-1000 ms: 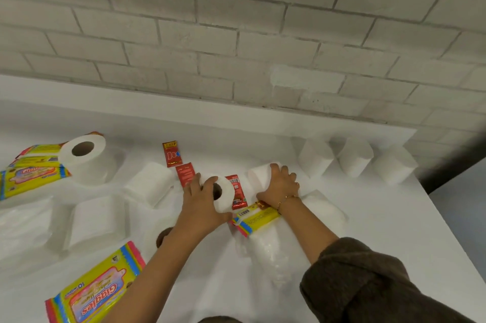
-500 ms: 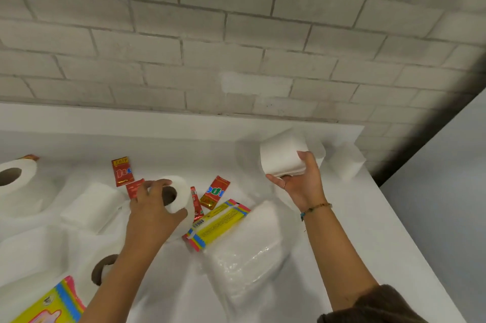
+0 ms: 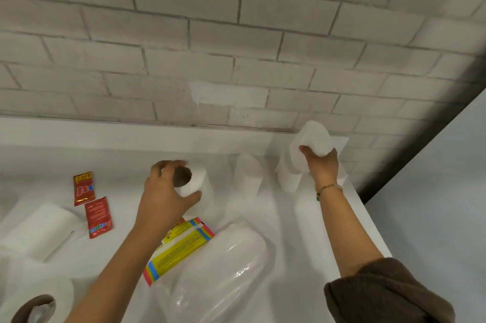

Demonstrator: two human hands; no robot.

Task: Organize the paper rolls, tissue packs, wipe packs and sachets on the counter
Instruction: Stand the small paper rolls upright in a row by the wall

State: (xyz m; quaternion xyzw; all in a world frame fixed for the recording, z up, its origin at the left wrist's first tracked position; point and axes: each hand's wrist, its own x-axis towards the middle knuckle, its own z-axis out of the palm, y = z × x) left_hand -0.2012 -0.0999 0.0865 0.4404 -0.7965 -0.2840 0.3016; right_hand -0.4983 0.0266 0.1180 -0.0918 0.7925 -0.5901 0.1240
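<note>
My left hand (image 3: 164, 196) grips a white paper roll (image 3: 196, 180) with a brown core, held above the white counter (image 3: 302, 257). My right hand (image 3: 322, 167) holds another white roll (image 3: 313, 141) raised over the upright rolls at the back right corner; one of them (image 3: 288, 178) stands right below it, another (image 3: 248, 175) to its left. Two red sachets (image 3: 83, 188) (image 3: 98, 216) lie at the left. A yellow wipe pack (image 3: 181, 246) lies under my left forearm, beside a clear-wrapped tissue pack (image 3: 223, 270).
A lying paper roll (image 3: 39, 230) sits at the left and another roll (image 3: 36, 304) at the bottom left corner. A grey brick wall (image 3: 236, 46) backs the counter. The counter's right edge (image 3: 368, 217) drops to a grey floor.
Both hands lifted their rolls. The right hand carried its roll further right and up over the corner rolls; the left hand raised its roll off the sachets. The view shifted right.
</note>
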